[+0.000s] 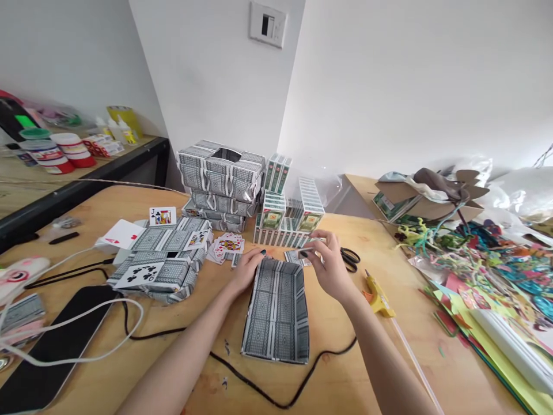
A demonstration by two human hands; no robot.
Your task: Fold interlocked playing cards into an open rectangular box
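An open rectangular box (276,311) covered in grey patterned playing-card backs lies lengthwise before me. My left hand (248,270) is closed on its far left corner, fingers over the rim. Beyond the far right corner, my right hand (326,259) is bent, its fingertips pinched at a grey-backed playing card (292,257); the exact contact is partly hidden. Face-up playing cards (227,246) are spread left of the box's far end. Black-handled scissors (351,259) and a yellow glue gun (378,295) lie to the right of my right hand.
Card-covered boxes (220,178) are stacked at the back, beside green-and-white card packs (287,222). Another card-covered piece (173,259) lies left. A black cable (259,397) loops around the box's near end. Coloured craft scraps (488,253) and paper sheets (479,340) cover the right side.
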